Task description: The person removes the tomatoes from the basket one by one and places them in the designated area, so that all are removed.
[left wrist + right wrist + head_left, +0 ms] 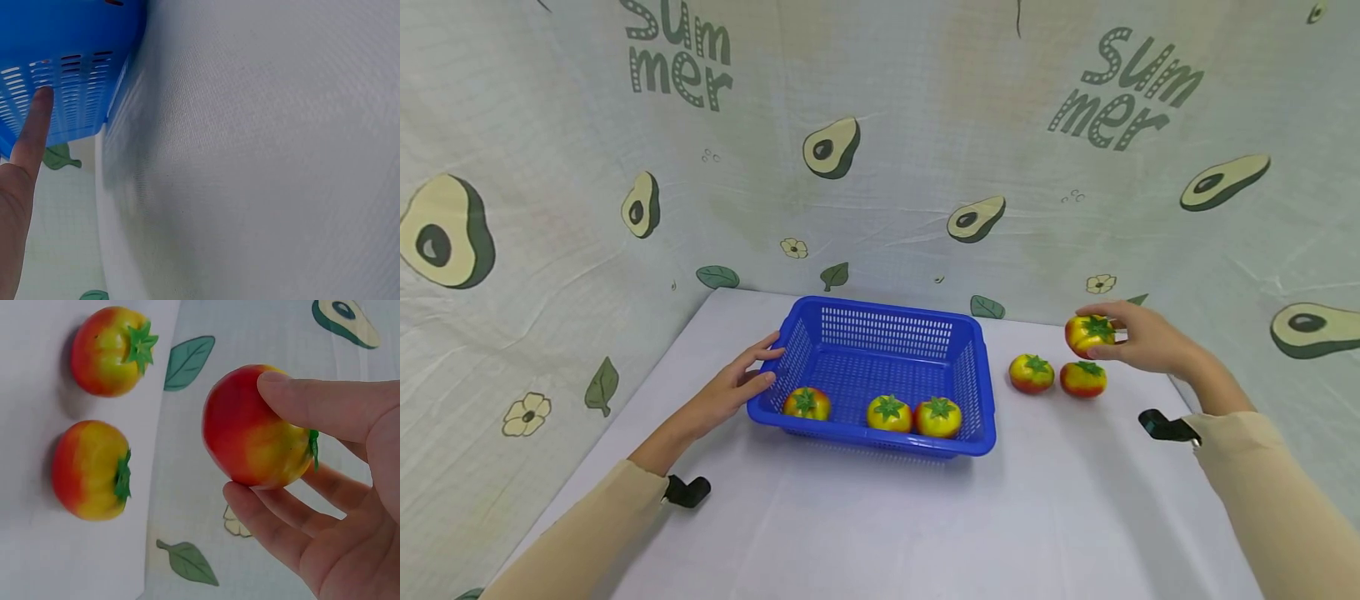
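My right hand (1142, 336) holds a red-and-yellow toy tomato (1088, 335) between thumb and fingers, raised above the table. In the right wrist view the tomato (250, 425) shows its red base, its green leafy top turned toward the palm. Below it, two more tomatoes, a left one (1031, 374) and a right one (1082, 380), sit on the table. At the left end of the blue plastic basket (880, 434), my left hand (730, 389) has its fingers extended by the rim. Inside, along the near wall, lie three tomatoes: one at left (807, 404) and a pair (889, 413) at right.
A white cloth covers the table (850, 525). Behind and at both sides hangs a curtain (895, 150) printed with avocados, leaves and lettering. Black wrist camera mounts (688, 492) stick out from both sleeves.
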A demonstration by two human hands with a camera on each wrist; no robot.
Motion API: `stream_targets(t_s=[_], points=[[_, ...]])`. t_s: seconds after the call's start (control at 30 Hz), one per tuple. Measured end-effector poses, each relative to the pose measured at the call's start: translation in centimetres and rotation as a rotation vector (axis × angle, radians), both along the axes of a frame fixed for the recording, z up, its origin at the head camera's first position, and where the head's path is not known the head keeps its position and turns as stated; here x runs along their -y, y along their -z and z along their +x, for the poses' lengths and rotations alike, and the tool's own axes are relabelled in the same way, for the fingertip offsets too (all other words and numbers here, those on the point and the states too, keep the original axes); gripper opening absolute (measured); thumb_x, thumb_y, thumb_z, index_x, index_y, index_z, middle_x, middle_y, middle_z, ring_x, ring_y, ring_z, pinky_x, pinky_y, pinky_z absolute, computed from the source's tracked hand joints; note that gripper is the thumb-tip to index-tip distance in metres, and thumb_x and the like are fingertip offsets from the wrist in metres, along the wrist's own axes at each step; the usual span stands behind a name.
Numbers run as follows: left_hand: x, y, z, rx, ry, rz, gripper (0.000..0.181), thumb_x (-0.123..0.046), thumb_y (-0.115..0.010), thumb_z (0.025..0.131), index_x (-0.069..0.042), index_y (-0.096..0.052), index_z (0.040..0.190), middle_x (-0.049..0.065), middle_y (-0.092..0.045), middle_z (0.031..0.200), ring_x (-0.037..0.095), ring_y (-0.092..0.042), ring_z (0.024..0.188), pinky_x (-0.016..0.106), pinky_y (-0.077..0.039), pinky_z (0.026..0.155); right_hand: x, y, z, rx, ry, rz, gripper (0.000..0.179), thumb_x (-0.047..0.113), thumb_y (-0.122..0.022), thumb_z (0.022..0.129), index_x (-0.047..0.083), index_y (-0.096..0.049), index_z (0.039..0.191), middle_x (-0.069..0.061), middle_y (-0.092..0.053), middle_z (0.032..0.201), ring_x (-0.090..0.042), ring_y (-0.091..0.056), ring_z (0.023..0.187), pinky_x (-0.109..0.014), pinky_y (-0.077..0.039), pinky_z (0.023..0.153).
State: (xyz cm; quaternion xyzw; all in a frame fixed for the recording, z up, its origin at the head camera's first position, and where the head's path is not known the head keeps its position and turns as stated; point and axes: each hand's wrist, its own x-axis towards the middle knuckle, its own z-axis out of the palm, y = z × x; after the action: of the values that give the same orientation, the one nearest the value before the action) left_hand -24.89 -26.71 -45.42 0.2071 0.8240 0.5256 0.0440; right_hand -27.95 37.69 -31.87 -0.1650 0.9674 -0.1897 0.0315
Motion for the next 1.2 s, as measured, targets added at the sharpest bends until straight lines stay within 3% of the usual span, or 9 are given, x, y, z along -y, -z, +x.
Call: stream_targets(t_s=[0.33,1.2], points=[[0.0,-0.2,0.1,0.002,0.004,0.004,0.047,-0.023,-0.054,0.112,-0.009,-0.047,0.157,0.008,-0.013,0.179,0.046,-0.011,0.163,0.071,-0.021,0.124,-3.9,1.3,0.5,-0.002,0.065,0.015,0.066,0.017,-0.080,0.096,-0.002,-0.050,0.151,-0.037,-0.047,0.148,-0.063,-0.049,0.124,-0.075,-0.052,0.094],[-0.1,-0.3,0.3,0.009,0.003,0.008,0.048,-0.024,-0.054,0.112,-0.009,-0.046,0.158,0.007,-0.013,0.179,0.046,-0.010,0.163,0.071,-0.023,0.123,-10.8,6.4,0.9,0.121,0.217,0.000,0.077,0.027,-0.076,0.098,-0.005,-0.038,0.157,-0.045,-0.033,0.151,-0.067,-0.039,0.124,-0.083,-0.043,0.095]])
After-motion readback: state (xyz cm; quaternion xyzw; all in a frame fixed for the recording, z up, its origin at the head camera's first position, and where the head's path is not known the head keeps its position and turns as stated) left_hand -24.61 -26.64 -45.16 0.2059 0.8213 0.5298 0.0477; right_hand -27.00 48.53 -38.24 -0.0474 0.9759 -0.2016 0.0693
